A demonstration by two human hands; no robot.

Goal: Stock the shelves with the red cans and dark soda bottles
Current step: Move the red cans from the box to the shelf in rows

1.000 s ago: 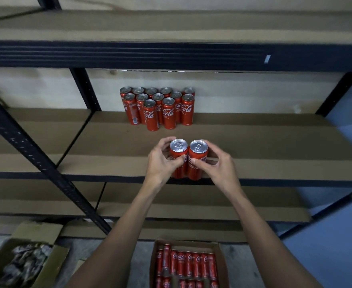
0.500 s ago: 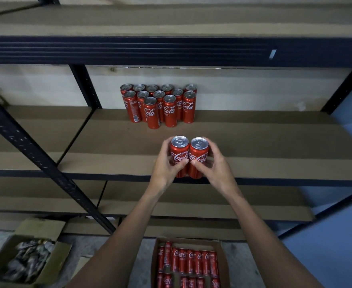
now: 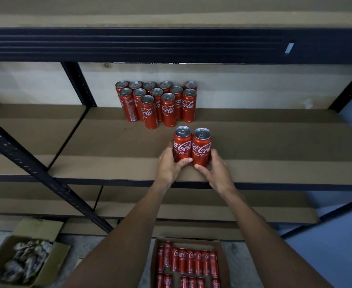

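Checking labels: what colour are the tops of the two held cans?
Silver tops on the held cans, above red bodies; the head view shows it.

Stockroom or shop back rm: dark metal shelving (image 3: 75, 84) w/ board shelves (image 3: 254, 138), cans (image 3: 156, 104) on one, open cardboard boxes (image 3: 188, 265) on floor.

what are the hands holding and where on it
The left hand grips one tall red metal can by its lower body; the right hand grips the matching can beside it likewise.

Blk metal rack (image 3: 171, 45), brown boards (image 3: 254, 142), pale wall (image 3: 254, 86).
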